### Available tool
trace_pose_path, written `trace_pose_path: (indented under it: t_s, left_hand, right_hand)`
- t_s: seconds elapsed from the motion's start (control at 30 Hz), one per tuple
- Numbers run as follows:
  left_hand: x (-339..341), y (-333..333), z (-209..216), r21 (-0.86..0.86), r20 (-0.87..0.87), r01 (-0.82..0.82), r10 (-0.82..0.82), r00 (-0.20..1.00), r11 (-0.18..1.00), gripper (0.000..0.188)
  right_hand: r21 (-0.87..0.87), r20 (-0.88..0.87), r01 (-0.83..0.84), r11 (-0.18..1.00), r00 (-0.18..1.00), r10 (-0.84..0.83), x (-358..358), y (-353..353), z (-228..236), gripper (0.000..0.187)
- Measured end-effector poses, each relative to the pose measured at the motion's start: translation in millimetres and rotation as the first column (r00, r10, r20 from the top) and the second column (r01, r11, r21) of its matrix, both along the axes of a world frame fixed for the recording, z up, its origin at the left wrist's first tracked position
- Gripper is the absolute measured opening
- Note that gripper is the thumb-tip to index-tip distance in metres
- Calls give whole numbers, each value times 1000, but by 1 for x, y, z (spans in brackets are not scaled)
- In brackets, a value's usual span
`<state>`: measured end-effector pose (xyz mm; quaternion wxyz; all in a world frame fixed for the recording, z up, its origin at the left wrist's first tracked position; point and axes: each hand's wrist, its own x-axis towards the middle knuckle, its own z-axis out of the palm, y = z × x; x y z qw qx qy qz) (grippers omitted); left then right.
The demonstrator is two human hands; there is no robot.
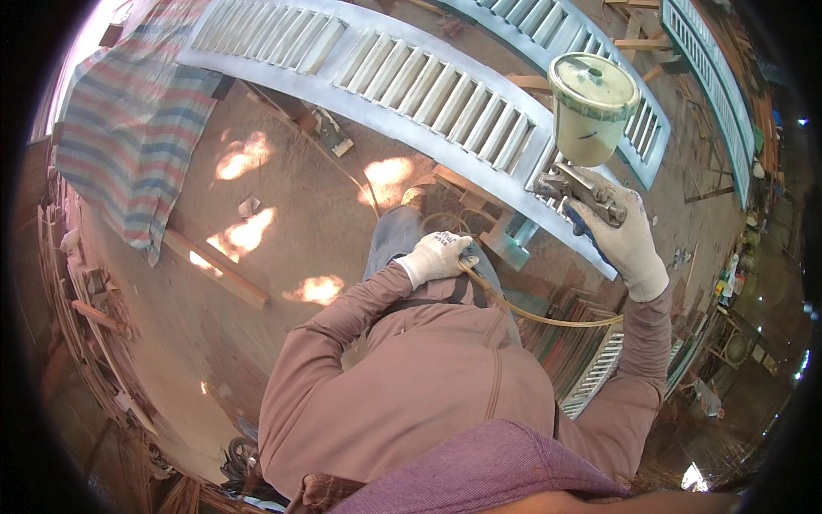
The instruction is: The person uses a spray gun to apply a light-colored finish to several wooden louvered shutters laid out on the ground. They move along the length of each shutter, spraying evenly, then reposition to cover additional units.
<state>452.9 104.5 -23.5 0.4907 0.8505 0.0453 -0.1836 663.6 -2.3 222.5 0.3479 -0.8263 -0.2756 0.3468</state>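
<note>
My right hand, in a white knit glove, grips a metal spray gun at the right. A translucent, paint-smeared cup with a round lid stands upright on top of the gun. Behind it lies a long louvred shutter panel, coated white to pale blue, with the gun close above its right end. My left hand, gloved too, is held in front of my waist and closed around a yellow hose. From there the hose curves right towards my right forearm.
More louvred panels lie farther back and at the right. A striped tarp hangs at the left. Wooden beams lie on the dirt floor. Stacked boards and a slatted panel stand beside my right arm.
</note>
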Motion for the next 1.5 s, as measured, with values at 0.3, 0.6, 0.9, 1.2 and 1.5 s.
trace_pose_path:
  t_s: [0.3,0.6,0.9,1.2,1.5]
  left_hand:
    - [2,4,2,8,20,-22,22,1000,1000,40]
    - [-1,9,2,-17,-4,-78,78,997,997,39]
    - [-1,11,4,-25,-23,-84,84,996,996,39]
    - [-1,16,8,-60,-94,-72,66,993,996,39]
    - [-7,15,3,-66,-37,-145,143,989,987,40]
  right_hand:
    - [13,574,-123,992,813,93,52,40,-31,35]
    - [61,104,-194,979,977,187,25,59,-2,34]
    - [8,429,-225,974,881,200,40,91,-14,33]
    - [36,376,-292,956,890,258,30,95,-10,32]
    - [-58,301,-277,959,911,281,39,114,-21,34]
